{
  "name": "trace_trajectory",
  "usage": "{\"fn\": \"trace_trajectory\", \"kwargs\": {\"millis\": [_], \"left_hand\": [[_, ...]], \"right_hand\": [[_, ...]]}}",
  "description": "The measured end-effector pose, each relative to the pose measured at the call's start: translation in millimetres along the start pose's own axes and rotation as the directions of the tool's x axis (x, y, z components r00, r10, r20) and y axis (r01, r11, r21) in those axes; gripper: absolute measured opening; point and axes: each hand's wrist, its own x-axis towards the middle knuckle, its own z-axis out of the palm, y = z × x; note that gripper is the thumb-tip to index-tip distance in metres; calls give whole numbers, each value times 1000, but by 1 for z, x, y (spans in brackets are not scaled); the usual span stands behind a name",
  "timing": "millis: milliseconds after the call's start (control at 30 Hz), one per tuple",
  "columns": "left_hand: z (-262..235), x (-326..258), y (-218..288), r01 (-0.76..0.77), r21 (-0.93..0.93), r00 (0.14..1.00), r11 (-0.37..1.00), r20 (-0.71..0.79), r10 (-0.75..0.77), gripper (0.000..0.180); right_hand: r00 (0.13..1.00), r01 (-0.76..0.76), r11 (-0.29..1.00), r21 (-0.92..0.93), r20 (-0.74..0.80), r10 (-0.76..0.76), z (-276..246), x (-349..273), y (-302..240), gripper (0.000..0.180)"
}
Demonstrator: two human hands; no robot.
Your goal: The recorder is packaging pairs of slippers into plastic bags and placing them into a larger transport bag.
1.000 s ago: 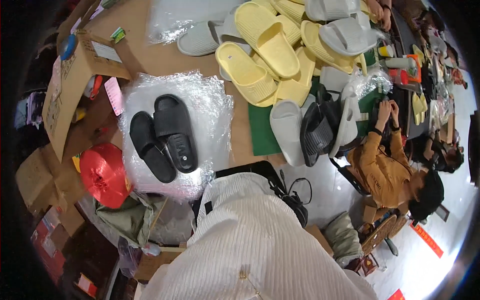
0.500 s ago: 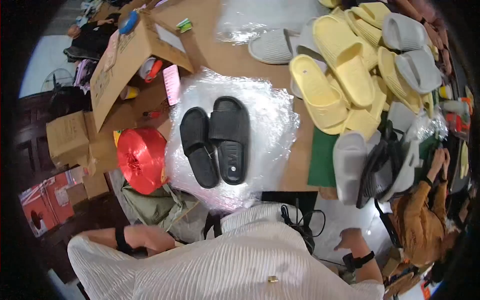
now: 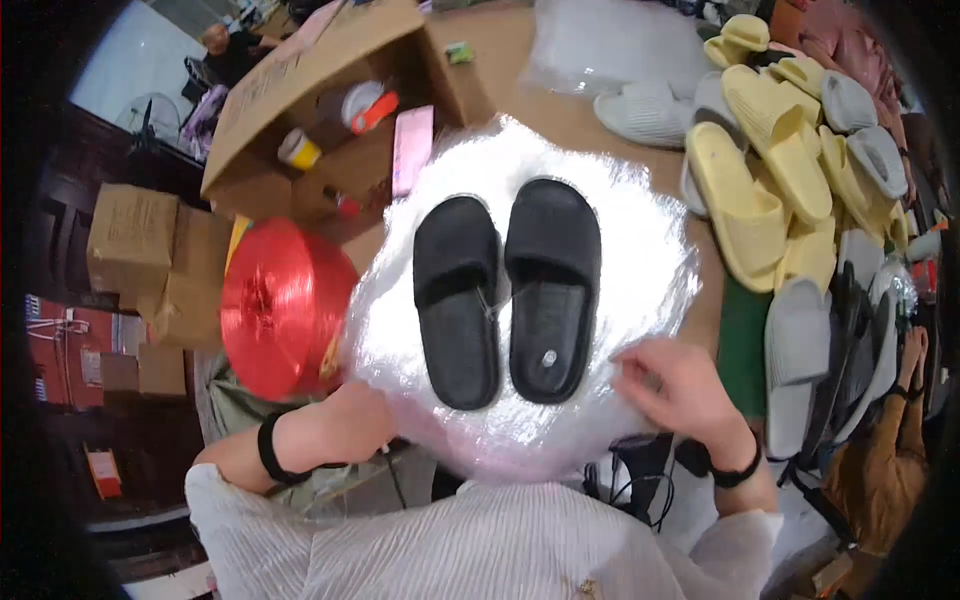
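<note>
- Lower left: the left hand reaches inward, forearm bent, at the plastic's edge; I cannot tell whether it grips.
- Lower right: the right hand points inward over the plastic's edge, fingers loosely bent and parted, grasping nothing visible.
- Both hands have risen from beside the body since half a second ago.
- Centre: the black slippers lie side by side on clear plastic sheets, farther right in the frame than before.
- Upper right: yellow slippers, piled with gray ones.
</note>
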Motion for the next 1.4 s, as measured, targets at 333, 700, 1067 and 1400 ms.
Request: {"fn": "trace_trajectory", "kwargs": {"millis": [333, 700, 1067, 1400], "left_hand": [[81, -19, 21, -63, -292, 982, 955, -189, 7, 19], [67, 71, -57, 294, -636, 73, 713, -729, -680, 86], [72, 85, -63, 278, -745, 322, 606, -522, -789, 110], [63, 110, 33, 30, -826, 367, 562, -514, -775, 105]], "right_hand": [[903, -235, 891, -389, -427, 52, 64, -26, -18, 47], [749, -558, 770, -311, -588, 305, 98, -34, 21, 97], [632, -674, 713, -191, -650, 423, 110, -47, 28, 93], [700, -341, 876, 339, -531, 478, 65, -37, 73, 75]]}}
